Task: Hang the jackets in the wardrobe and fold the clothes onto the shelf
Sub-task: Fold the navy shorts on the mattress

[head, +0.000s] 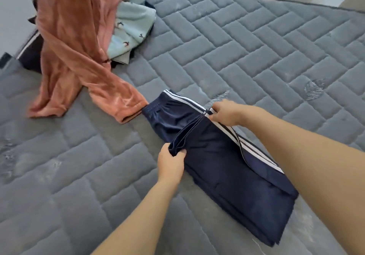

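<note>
I can't see most of the dark striped garment [29,51]; the pink velvet top [75,43] covers it. The top edge cuts off the pale blue cloth [132,23]. The waistband lettering on the navy trousers [223,159] is too blurred for me to read.

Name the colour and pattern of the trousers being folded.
Navy blue trousers with white side stripes, gripped by both hands, clearest in the head view.
</note>
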